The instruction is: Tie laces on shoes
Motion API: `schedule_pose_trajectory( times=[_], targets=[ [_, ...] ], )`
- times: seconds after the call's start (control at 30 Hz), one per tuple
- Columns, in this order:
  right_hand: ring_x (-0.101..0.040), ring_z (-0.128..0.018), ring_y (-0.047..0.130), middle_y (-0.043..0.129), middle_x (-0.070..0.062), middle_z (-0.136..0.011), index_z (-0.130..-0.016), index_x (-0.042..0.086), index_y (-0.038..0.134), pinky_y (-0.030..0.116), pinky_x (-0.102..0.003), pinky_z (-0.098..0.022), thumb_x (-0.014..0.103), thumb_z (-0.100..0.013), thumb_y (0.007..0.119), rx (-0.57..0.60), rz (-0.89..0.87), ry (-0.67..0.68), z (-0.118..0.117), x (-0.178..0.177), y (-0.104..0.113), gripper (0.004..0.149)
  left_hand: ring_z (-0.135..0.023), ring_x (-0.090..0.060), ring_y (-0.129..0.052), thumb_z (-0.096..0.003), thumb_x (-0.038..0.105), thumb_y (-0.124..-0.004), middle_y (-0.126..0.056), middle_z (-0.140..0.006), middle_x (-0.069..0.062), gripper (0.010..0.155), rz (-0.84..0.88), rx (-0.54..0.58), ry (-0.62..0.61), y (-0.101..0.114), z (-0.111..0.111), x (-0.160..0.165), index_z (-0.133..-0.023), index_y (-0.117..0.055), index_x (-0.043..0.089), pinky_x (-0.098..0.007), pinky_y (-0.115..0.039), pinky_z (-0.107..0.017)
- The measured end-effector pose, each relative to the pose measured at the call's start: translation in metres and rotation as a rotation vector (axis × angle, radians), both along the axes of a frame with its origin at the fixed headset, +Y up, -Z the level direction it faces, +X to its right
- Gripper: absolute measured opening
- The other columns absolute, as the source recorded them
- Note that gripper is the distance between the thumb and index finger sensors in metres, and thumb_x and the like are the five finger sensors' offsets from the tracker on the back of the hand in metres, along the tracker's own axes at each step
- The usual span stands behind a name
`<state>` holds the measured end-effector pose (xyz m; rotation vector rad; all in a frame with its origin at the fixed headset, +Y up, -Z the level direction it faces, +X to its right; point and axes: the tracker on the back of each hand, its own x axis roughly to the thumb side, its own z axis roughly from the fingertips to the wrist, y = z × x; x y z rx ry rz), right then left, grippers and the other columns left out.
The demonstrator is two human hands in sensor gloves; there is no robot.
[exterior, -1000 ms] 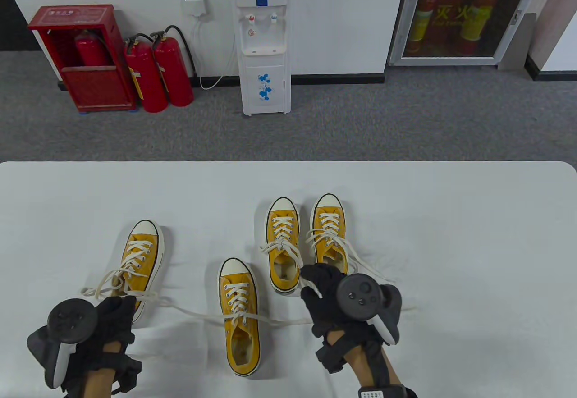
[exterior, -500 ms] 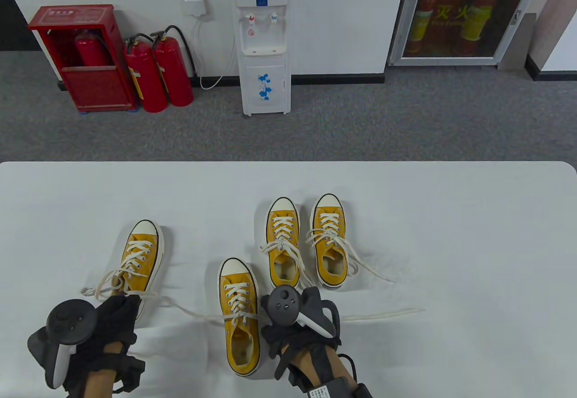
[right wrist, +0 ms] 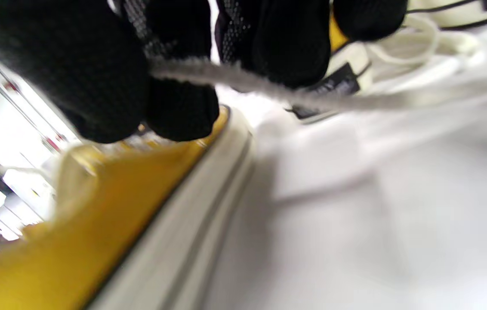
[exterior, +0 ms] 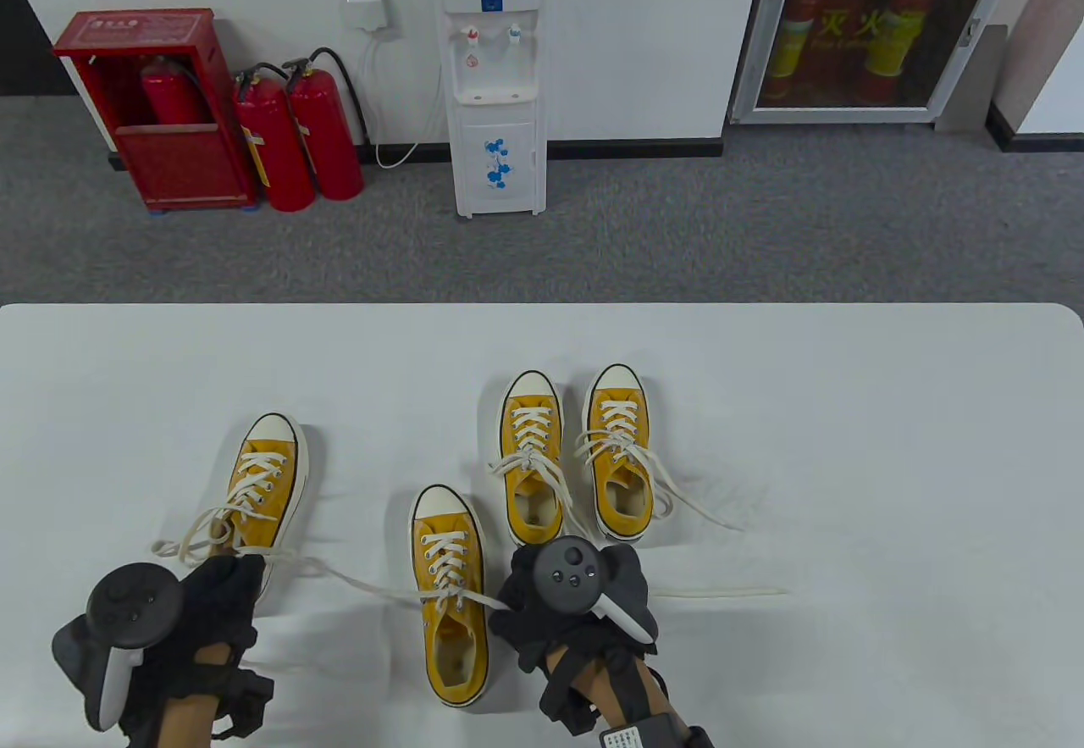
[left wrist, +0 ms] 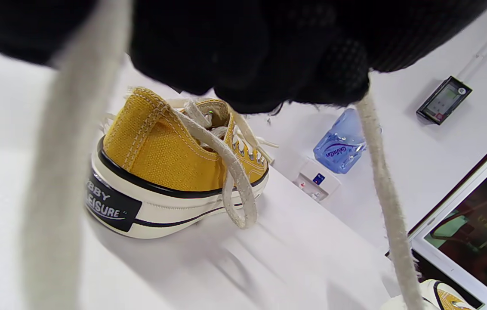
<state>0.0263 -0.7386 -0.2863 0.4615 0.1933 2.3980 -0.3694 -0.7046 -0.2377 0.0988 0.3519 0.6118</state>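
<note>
Four yellow sneakers with white laces stand on the white table [exterior: 847, 443]. The nearest one, the middle sneaker [exterior: 449, 604], has its lace pulled out to both sides. My left hand [exterior: 227, 579] grips the left lace end [exterior: 356, 585] beside the left sneaker [exterior: 264, 485]. In the left wrist view the lace [left wrist: 384, 193] hangs from my curled fingers [left wrist: 269, 56] above that sneaker's heel [left wrist: 161, 172]. My right hand [exterior: 529, 612] pinches the right lace end close to the middle sneaker's side. The right wrist view, blurred, shows the lace [right wrist: 243, 82] between my fingers [right wrist: 291, 38].
Two more sneakers [exterior: 532, 468] [exterior: 622, 451] stand side by side behind my right hand, with loose laces spilling to the right. A free lace tail [exterior: 720, 591] lies on the table right of my right hand. The table's far edge lies beyond the shoes.
My right hand has moved left and towards me, from the back pair to the middle sneaker's side, with the lace tail now trailing to its right. The left hand has stayed put.
</note>
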Motion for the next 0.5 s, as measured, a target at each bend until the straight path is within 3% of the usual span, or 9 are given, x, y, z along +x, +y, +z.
schedule_pose_trajectory(
  times=[0.17,0.4,0.5],
  targets=[
    [-0.041,-0.100,0.058,0.073,-0.010,-0.099,-0.063,0.018,0.097,0.034,-0.074,-0.067,0.052,-0.037,0.093,-0.055,-0.322,0.029,0.000,0.011,0.006,0.043,-0.020,-0.019,-0.099,-0.0495,0.060,-0.075,-0.103,-0.049,0.002,0.038,0.015,-0.008,-0.007,-0.002,-0.001,0.000,-0.062,-0.096,0.031,-0.043,-0.091,-0.025],
    [-0.042,-0.104,0.058,0.080,-0.009,-0.099,-0.064,0.013,0.097,0.028,-0.078,-0.066,0.053,-0.039,0.092,-0.312,-0.767,0.104,-0.008,0.003,-0.008,0.048,-0.020,-0.019,-0.099,-0.0495,0.060,-0.075,-0.103,-0.049,0.002,0.038,0.035,-0.004,-0.022,-0.003,-0.002,0.002,-0.062,-0.096,0.031,-0.043,-0.091,-0.025],
    [-0.040,-0.104,0.061,0.083,-0.007,-0.097,-0.065,0.012,0.097,0.028,-0.078,-0.066,0.051,-0.039,0.092,-0.368,-0.827,0.146,-0.013,-0.007,-0.003,0.047,-0.020,-0.019,-0.099,-0.0496,0.060,-0.075,-0.103,-0.049,0.002,0.038,0.058,-0.004,-0.031,-0.004,-0.003,0.002,-0.062,-0.096,0.031,-0.043,-0.091,-0.025]
  ],
)
